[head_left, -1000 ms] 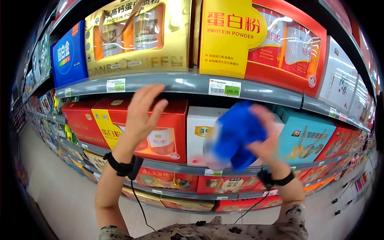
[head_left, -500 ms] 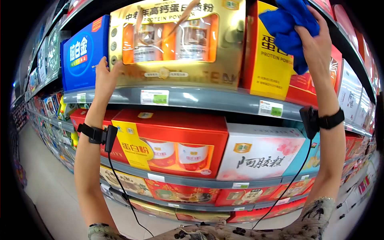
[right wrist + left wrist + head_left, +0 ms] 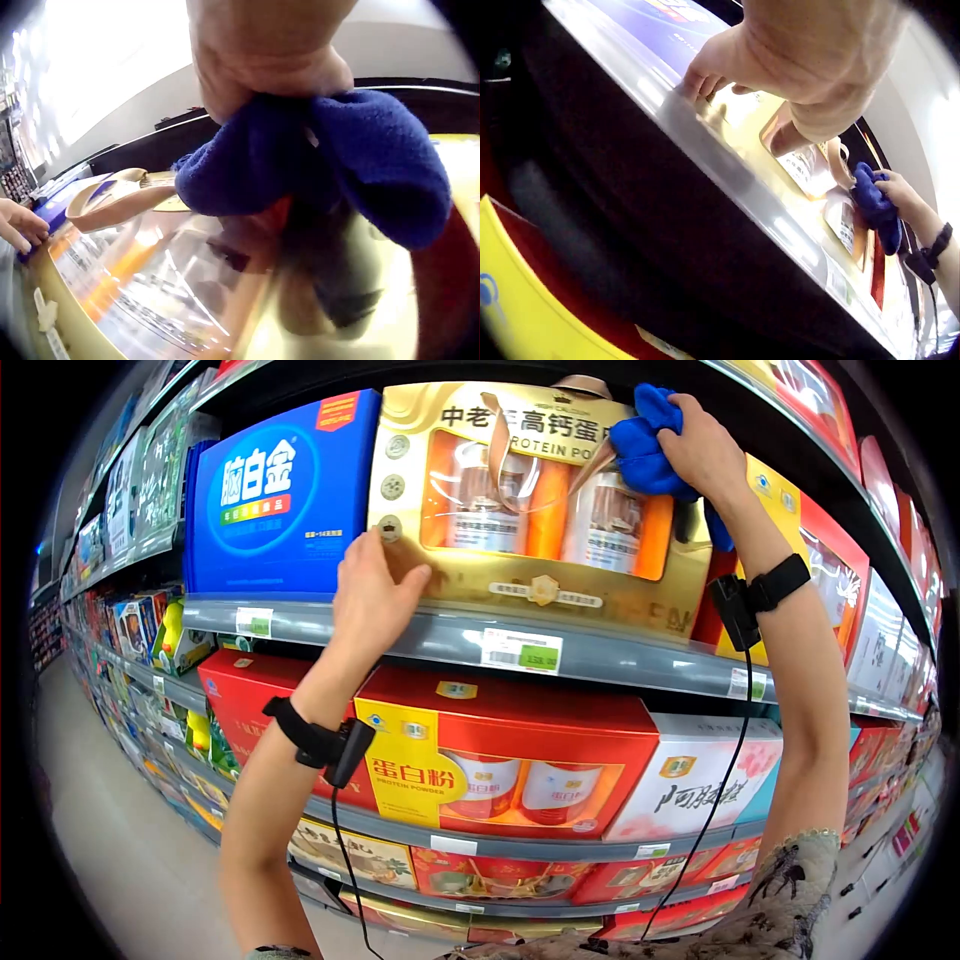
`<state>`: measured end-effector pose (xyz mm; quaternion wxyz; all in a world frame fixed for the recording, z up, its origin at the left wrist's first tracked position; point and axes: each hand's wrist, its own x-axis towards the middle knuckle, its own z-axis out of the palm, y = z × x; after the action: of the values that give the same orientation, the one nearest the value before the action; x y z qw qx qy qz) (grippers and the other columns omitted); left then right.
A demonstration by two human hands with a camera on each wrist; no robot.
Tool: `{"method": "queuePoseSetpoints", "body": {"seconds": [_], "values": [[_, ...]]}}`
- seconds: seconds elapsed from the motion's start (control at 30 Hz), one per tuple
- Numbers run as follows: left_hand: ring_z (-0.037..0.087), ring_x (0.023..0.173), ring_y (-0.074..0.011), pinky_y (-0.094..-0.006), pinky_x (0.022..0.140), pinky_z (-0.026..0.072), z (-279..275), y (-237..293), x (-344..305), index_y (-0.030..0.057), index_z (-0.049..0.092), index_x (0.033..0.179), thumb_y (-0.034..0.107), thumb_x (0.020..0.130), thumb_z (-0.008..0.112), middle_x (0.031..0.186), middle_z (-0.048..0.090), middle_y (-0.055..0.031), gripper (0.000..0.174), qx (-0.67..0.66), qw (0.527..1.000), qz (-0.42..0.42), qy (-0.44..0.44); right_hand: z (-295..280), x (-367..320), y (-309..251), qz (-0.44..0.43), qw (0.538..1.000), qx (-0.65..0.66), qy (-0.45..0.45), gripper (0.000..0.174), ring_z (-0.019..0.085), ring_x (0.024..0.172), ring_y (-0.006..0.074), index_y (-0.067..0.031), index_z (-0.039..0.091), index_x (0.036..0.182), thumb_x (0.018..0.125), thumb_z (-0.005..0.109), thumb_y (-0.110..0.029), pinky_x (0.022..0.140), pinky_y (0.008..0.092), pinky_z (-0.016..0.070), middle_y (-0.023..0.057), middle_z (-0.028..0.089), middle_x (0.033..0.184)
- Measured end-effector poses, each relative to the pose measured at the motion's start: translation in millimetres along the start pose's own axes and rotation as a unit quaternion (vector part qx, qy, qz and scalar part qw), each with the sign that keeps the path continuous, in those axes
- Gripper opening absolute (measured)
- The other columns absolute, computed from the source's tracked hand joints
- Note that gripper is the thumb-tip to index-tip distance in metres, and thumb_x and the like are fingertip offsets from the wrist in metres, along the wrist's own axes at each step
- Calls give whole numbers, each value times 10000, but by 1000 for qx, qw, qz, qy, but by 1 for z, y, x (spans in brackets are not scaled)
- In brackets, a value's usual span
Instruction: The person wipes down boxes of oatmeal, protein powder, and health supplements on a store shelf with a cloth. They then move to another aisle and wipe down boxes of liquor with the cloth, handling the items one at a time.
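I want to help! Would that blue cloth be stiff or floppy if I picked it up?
Probably floppy: the blue cloth bunches and droops in folds from the right hand. It's likely light, since one hand holds it. Its fuzzy surface probably won't feel slippery.

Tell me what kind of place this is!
It looks like a shop, probably a supermarket. Price tags sit along the front of the shelf, and the blue box and gold box stand side by side on it.

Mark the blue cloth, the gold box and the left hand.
Blue cloth [image 3: 645, 457]: head view, bunched upper part.
Gold box [image 3: 547, 525]: head view, front window.
Left hand [image 3: 374, 595]: head view, back of the hand.
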<state>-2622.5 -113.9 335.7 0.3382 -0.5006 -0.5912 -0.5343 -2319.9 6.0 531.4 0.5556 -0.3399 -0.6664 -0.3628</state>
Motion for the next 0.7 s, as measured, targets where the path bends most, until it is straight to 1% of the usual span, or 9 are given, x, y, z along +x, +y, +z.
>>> {"method": "queuePoseSetpoints", "body": {"seconds": [0.07, 0.13, 0.2, 0.27, 0.43, 0.53, 0.6, 0.63, 0.7], "values": [[416, 1192, -426, -454, 997, 370, 0, 7, -10, -47, 405, 1297, 232, 759, 708, 1308, 422, -270, 677, 11, 1000, -8, 18, 0, 2, -31, -23, 1000, -2, -13, 523, 609, 1035, 346, -168, 466, 1311, 805, 526, -287, 876, 451, 487, 169, 632, 1128], [401, 1208, -428, -455, 1007, 359, 3, 4, -14, -50, 393, 1311, 229, 768, 702, 1324, 404, -274, 684, 0, 1000, 2, 24, 4, 6, -65, -55, 998, -14, 25, 443, 621, 1022, 326, -152, 514, 1253, 823, 535, -259, 829, 442, 509, 158, 644, 1093], [386, 1223, -431, -457, 1018, 348, 6, 1, -19, -53, 381, 1325, 225, 776, 696, 1340, 385, -278, 691, -9, 999, 11, 31, -15, 1, -111, -30, 998, 33, -45, 349, 619, 964, 365, -62, 543, 1116, 779, 525, -150, 849, 443, 494, 200, 626, 1018], [400, 1213, -417, -448, 1028, 331, 10, -4, -27, -53, 389, 1320, 230, 830, 660, 1332, 405, -276, 627, 12, 995, 71, 67, -1, 10, -139, -60, 998, 19, -30, 272, 641, 914, 355, -74, 552, 1040, 798, 525, -196, 784, 461, 514, 183, 639, 980], [381, 1239, -414, -448, 1031, 321, 9, -11, -40, -58, 349, 1345, 198, 896, 587, 1334, 396, -285, 569, 34, 990, 127, 58, 23, 17, -209, -145, 987, 69, 13, 230, 641, 900, 349, -62, 571, 1017, 854, 516, -214, 771, 447, 521, 189, 637, 965], [375, 1246, -399, -434, 1043, 313, 7, -16, -41, -56, 287, 1378, 172, 913, 563, 1339, 382, -276, 587, -52, 990, 125, 43, 30, -2, -239, -246, 968, 47, -7, 265, 617, 907, 336, -73, 567, 1070, 815, 571, -146, 783, 425, 512, 165, 620, 963], [369, 1259, -374, -413, 1058, 303, 9, -22, -40, -53, 237, 1400, 159, 931, 542, 1358, 353, -260, 598, -99, 981, 134, 97, 46, -22, -252, -299, 954, 27, 1, 302, 641, 967, 309, -92, 566, 1115, 832, 553, -194, 744, 428, 531, 155, 656, 1001], [368, 1262, -349, -392, 1068, 292, 8, -21, -40, -51, 229, 1403, 157, 947, 522, 1369, 333, -243, 581, -157, 976, 116, 100, 49, -38, -251, -330, 942, 48, 17, 251, 645, 932, 301, -76, 572, 1055, 822, 564, -168, 702, 418, 533, 146, 651, 949], [376, 1233, -413, -429, 1046, 311, 5, -20, -40, -71, 238, 1376, 76, 905, 538, 1353, 333, -280, 577, -186, 974, 89, 97, 47, -74, -247, -385, 919, 85, 7, 212, 644, 874, 289, -56, 579, 990, 795, 588, -139, 662, 400, 530, 127, 640, 880]]}}
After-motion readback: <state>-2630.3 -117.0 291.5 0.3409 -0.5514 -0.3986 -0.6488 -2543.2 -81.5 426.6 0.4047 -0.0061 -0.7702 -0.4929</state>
